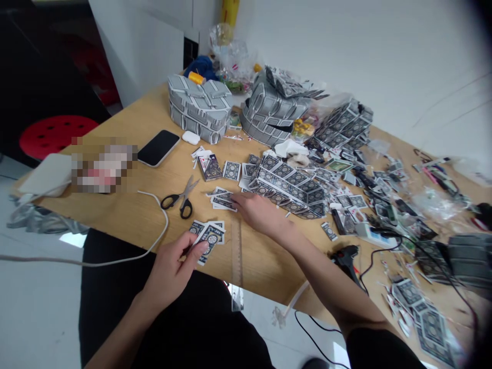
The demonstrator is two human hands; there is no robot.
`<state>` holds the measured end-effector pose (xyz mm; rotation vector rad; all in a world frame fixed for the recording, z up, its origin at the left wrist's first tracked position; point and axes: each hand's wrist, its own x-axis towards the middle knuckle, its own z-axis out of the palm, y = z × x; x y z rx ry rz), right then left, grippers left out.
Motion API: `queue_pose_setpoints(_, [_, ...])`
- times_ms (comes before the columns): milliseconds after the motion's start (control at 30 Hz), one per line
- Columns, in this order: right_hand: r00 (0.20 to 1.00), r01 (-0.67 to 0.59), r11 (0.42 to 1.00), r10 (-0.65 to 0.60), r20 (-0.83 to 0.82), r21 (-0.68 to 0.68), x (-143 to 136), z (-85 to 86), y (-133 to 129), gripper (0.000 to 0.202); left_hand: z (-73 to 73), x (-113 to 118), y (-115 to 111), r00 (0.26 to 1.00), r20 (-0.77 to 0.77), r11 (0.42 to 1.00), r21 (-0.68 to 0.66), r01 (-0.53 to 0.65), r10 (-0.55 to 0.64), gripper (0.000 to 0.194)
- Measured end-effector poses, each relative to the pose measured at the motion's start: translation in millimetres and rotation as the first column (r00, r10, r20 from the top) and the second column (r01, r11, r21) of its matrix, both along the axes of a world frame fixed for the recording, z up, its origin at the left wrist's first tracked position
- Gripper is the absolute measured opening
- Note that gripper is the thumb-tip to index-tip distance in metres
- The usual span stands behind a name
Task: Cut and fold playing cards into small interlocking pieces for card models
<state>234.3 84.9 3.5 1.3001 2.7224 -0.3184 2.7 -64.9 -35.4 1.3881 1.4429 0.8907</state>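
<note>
My left hand (169,266) is closed around a few patterned playing cards (208,240), fanned out near the table's front edge. Just beyond it, my right hand (253,209) has its fingers pinched at the right end of a small loose pile of cards (223,199) on the table. Part of that grip is hidden behind the fingers. A clear ruler (237,251) lies below my right hand and sticks out over the edge. Black-handled scissors (180,197) lie with blades parted, left of the pile. A card box (210,167) rests behind the pile.
A folded-card structure (288,184) stands right of the pile. Grey woven card pieces (200,105) stand at the back. A phone (159,147) and white cable (163,230) lie left. A glue gun (346,259), cords and card scraps crowd the right.
</note>
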Motion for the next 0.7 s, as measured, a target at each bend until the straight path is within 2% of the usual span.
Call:
queue_pose_setpoints(100, [0.997,0.027,0.995,-0.034,0.064,0.100,0,7.8,-5,0.027,5.1,1,3,0.999,0.036,0.999,0.018,-0.028,0.027,0.032])
queue_pose_setpoints(167, [0.996,0.069,0.989,-0.075,0.038,0.131,4,12.6,-9,0.027,12.6,1,8,0.998,0.027,0.996,0.063,-0.055,0.054,0.032])
queue_pose_setpoints(267, [0.963,0.197,0.978,-0.181,-0.201,0.067,15,19.5,-14,0.022,31.4,2,26,0.997,-0.022,0.986,0.156,-0.065,0.069,0.030])
queue_pose_setpoints(333, [0.835,0.270,0.957,-0.289,-0.468,-0.108,21,24.4,-18,0.015,48.9,3,41,0.998,-0.019,0.972,0.227,-0.062,0.068,0.027])
queue_pose_setpoints(400, [0.606,0.244,0.901,-0.430,-0.669,-0.359,24,29.7,-24,0.014,68.4,5,58,0.996,-0.071,0.952,0.305,-0.023,0.047,0.023])
queue_pose_setpoints(433, [0.493,0.189,0.861,-0.500,-0.712,-0.473,24,32.6,-27,0.018,77.9,6,66,0.995,-0.097,0.935,0.354,0.008,0.028,0.021])
queue_pose_setpoints(500, [0.333,0.080,0.795,-0.590,-0.735,-0.602,23,38.6,-32,0.028,93.2,11,77,0.992,-0.106,0.911,0.412,-0.016,0.065,0.013])
queue_pose_setpoints(600, [0.210,-0.022,0.733,-0.661,-0.720,-0.680,22,47.3,-36,0.034,99.4,20,86,0.985,-0.099,0.894,0.440,-0.081,0.138,0.016])
queue_pose_setpoints(700, [0.171,-0.078,0.695,-0.697,-0.696,-0.715,23,53.1,-40,0.036,84.9,31,85,0.988,-0.016,0.905,0.405,-0.133,0.153,0.026])
